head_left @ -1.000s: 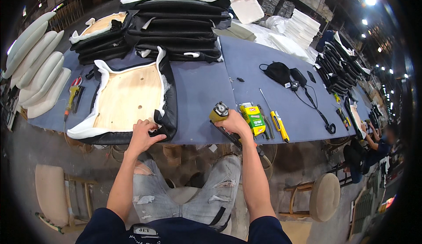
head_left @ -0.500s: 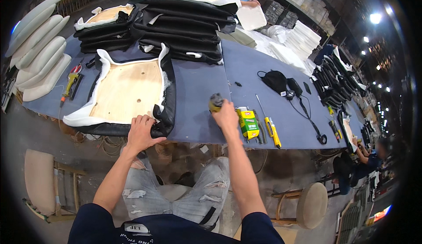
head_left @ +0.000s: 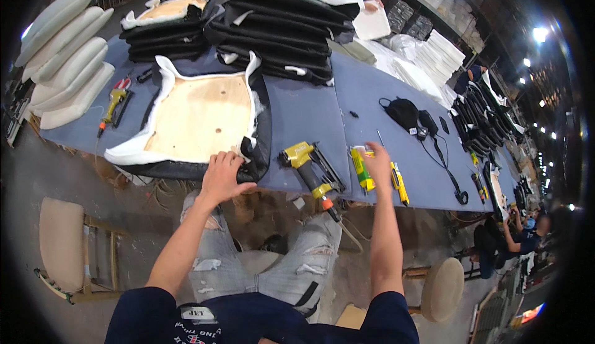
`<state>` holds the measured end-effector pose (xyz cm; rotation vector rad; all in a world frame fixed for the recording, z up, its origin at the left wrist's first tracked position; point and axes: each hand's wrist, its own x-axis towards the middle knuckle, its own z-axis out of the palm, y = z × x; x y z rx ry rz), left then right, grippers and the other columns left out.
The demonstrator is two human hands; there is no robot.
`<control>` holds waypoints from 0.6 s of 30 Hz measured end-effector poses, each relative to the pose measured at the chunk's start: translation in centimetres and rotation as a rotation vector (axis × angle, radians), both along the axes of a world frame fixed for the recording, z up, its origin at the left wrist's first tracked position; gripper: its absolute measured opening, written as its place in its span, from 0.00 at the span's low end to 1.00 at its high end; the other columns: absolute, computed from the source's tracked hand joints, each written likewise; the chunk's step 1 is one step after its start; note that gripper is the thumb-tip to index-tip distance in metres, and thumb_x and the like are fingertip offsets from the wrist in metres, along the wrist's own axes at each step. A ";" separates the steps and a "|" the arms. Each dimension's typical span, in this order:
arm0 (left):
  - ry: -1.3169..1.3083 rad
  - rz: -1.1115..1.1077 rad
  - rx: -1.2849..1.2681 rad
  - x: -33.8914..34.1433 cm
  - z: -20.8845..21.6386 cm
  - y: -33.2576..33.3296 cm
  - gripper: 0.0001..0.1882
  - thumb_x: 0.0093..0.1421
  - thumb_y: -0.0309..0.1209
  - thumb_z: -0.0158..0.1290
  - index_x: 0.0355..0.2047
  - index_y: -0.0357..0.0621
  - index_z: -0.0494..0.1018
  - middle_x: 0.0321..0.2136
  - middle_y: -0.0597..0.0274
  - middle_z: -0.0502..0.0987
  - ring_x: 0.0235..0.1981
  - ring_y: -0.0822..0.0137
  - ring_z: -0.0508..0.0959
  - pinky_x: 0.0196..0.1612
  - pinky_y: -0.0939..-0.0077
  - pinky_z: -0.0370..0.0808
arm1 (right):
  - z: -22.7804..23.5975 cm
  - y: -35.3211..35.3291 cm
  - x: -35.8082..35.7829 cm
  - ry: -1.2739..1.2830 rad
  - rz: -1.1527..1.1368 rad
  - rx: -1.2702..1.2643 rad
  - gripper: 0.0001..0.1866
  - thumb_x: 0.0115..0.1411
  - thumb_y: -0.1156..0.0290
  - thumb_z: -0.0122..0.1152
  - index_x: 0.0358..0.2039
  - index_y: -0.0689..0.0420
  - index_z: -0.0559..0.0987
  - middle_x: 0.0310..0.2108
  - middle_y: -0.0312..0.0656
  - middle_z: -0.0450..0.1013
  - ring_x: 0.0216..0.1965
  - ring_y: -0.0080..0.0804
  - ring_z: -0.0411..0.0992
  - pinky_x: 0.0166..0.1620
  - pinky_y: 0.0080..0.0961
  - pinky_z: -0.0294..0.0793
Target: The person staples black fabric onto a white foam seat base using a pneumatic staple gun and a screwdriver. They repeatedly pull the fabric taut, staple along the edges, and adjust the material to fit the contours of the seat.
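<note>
Left fingers (head_left: 221,160) loosely spread, touching padded seat (head_left: 192,118)

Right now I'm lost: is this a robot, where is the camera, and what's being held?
No robot: these are a person's bare hands. A wide camera on their head looks down, so straight edges bend. On the blue-grey table lie a padded seat, wooden side up, and, between the hands, a yellow-and-black staple or nail gun, unheld. The left hand rests on the seat's near right corner. The right hand partly hides a yellow-and-green box; whether it grips anything, I can't tell.
</note>
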<state>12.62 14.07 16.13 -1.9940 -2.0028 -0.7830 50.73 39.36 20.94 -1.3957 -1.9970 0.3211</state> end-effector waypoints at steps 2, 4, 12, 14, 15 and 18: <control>-0.005 -0.008 0.001 -0.1 -0.5 -0.3 0.35 0.47 0.57 0.69 0.45 0.42 0.77 0.44 0.56 0.74 0.49 0.54 0.72 0.55 0.58 0.67 | -2.5 1.6 6.8 -0.168 -0.263 0.240 0.25 0.60 0.55 0.68 0.50 0.61 0.83 0.48 0.57 0.80 0.52 0.57 0.76 0.58 0.45 0.72; -0.038 -0.015 -0.027 0.0 -0.3 0.0 0.36 0.47 0.57 0.70 0.45 0.40 0.77 0.45 0.56 0.74 0.50 0.53 0.71 0.57 0.58 0.67 | -5.7 1.8 14.8 -0.417 -0.429 0.058 0.25 0.63 0.54 0.63 0.52 0.60 0.82 0.50 0.57 0.79 0.53 0.59 0.74 0.59 0.49 0.71; 0.018 -0.024 0.118 -0.4 -0.8 -0.1 0.35 0.47 0.58 0.69 0.45 0.43 0.78 0.46 0.58 0.75 0.50 0.57 0.73 0.55 0.60 0.68 | -13.7 -5.5 21.0 -0.032 -0.458 0.057 0.30 0.61 0.65 0.68 0.62 0.58 0.75 0.53 0.53 0.78 0.57 0.54 0.75 0.60 0.45 0.73; -0.012 -0.033 0.129 -0.4 -0.6 0.0 0.34 0.47 0.58 0.69 0.43 0.43 0.80 0.46 0.58 0.76 0.50 0.57 0.73 0.55 0.60 0.68 | -12.3 -5.5 20.6 0.037 -0.506 -0.098 0.30 0.59 0.65 0.70 0.62 0.57 0.75 0.53 0.53 0.79 0.56 0.53 0.76 0.57 0.43 0.75; -0.027 -0.041 0.144 -0.4 -0.4 0.3 0.33 0.47 0.58 0.69 0.42 0.43 0.80 0.45 0.58 0.77 0.50 0.57 0.73 0.55 0.60 0.68 | -10.4 -5.7 19.9 0.027 -0.568 -0.142 0.31 0.55 0.63 0.73 0.61 0.51 0.78 0.48 0.52 0.80 0.49 0.49 0.79 0.53 0.41 0.77; -0.310 -0.026 0.016 -0.3 0.2 0.8 0.31 0.48 0.58 0.69 0.37 0.42 0.82 0.41 0.59 0.79 0.48 0.58 0.74 0.54 0.61 0.68 | -10.5 -4.5 20.6 0.067 -0.561 -0.129 0.31 0.54 0.61 0.73 0.59 0.52 0.80 0.46 0.52 0.81 0.48 0.47 0.80 0.52 0.41 0.77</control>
